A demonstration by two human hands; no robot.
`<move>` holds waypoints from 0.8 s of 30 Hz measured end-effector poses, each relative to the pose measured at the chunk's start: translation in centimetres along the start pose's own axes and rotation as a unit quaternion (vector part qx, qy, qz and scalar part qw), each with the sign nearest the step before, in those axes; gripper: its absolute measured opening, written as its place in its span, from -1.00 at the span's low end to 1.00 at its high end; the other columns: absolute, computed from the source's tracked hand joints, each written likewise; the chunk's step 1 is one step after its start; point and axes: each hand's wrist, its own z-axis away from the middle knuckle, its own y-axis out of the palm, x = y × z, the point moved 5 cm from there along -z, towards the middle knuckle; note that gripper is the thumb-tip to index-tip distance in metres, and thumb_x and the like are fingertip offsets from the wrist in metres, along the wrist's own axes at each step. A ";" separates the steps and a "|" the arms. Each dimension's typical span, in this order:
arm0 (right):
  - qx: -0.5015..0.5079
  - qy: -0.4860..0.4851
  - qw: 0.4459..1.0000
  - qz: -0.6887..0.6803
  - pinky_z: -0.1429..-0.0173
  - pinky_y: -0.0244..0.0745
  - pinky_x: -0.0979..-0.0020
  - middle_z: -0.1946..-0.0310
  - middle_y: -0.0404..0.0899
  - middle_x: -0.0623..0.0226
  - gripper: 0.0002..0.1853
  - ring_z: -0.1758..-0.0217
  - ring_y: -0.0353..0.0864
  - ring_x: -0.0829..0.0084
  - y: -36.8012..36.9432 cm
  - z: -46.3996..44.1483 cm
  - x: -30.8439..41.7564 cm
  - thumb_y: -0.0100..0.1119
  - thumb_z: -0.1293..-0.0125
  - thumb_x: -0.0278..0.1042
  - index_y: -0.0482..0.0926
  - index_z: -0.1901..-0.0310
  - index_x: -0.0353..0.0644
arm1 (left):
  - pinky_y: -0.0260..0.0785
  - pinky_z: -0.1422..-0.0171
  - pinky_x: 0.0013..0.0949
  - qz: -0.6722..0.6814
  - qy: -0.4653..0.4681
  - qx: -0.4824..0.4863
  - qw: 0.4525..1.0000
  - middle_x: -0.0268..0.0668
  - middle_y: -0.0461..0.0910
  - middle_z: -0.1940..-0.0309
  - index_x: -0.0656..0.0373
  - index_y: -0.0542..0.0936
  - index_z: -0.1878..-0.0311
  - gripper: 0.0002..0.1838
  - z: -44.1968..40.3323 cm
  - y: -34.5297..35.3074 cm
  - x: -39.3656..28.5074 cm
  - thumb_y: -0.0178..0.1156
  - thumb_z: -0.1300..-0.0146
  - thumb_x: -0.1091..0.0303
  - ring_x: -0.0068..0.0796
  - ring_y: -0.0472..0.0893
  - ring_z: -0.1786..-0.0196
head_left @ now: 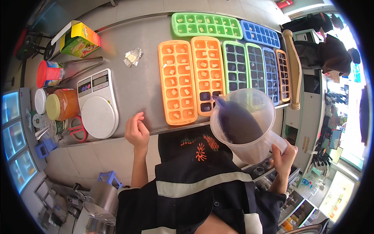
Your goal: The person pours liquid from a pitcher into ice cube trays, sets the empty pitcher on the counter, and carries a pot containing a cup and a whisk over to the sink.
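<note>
My right hand (285, 158) is closed round the handle of a clear plastic jug (265, 113). The jug is tilted, its spout over the lower end of the right orange tray (200, 80), and holds dark purple liquid (239, 123). A few lower compartments of that tray hold dark liquid; the others show pale cubes. The left orange tray (189, 84) holds only pale cubes. Beyond the jug stand green (247, 52) and blue (265, 52) trays with dark contents. My left hand (137, 130) hovers at the table's near edge, fingers curled, touching nothing.
At the left are a white scale (98, 117), red scissors (79, 128), a honey-coloured jar (68, 103), tongs (83, 68) and a yellow-green box (80, 39). Opened foil (133, 57) lies mid-table. More trays (206, 15) line the far edge. A person (331, 54) stands at the right.
</note>
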 end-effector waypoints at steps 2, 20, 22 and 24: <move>0.001 0.003 1.000 0.002 0.68 0.13 0.47 0.86 0.23 0.17 -0.75 0.81 0.28 0.21 0.0 0.0 0.0 0.17 0.14 -0.34 0.34 0.71 -0.29 | 0.26 0.53 -0.48 0.002 -0.001 0.000 1.000 -0.36 0.47 0.61 0.16 0.51 0.40 -0.70 0.0 0.0 0.0 -0.13 0.18 0.71 -0.46 0.45 0.54; -0.020 0.074 0.997 -0.019 0.59 0.22 0.49 0.79 0.34 0.17 -0.80 0.75 0.39 0.33 -1.0 -0.8 -1.3 0.13 0.09 -0.37 0.45 0.56 -0.37 | 0.28 0.50 -0.48 0.001 -0.004 0.006 1.000 -0.35 0.48 0.59 0.16 0.51 0.39 -0.70 -0.1 -0.1 0.0 -0.13 0.18 0.70 -0.45 0.45 0.53; -0.026 0.072 0.997 -0.023 0.57 0.24 0.50 0.78 0.37 0.19 -0.80 0.75 0.40 0.36 -1.3 -1.1 -1.2 0.12 0.07 -0.36 0.46 0.54 -0.38 | 0.29 0.48 -0.48 0.004 -0.008 0.006 1.000 -0.34 0.48 0.59 0.17 0.51 0.39 -0.70 -0.1 -0.1 0.0 -0.12 0.18 0.69 -0.45 0.46 0.53; -0.011 0.075 0.997 -0.026 0.55 0.26 0.52 0.77 0.39 0.21 -0.79 0.72 0.42 0.42 -1.4 -1.4 -1.1 0.11 0.05 -0.35 0.47 0.50 -0.39 | 0.30 0.48 -0.48 0.004 -0.010 0.004 1.000 -0.34 0.48 0.58 0.17 0.51 0.39 -0.70 0.0 -0.1 0.1 -0.12 0.18 0.69 -0.45 0.46 0.52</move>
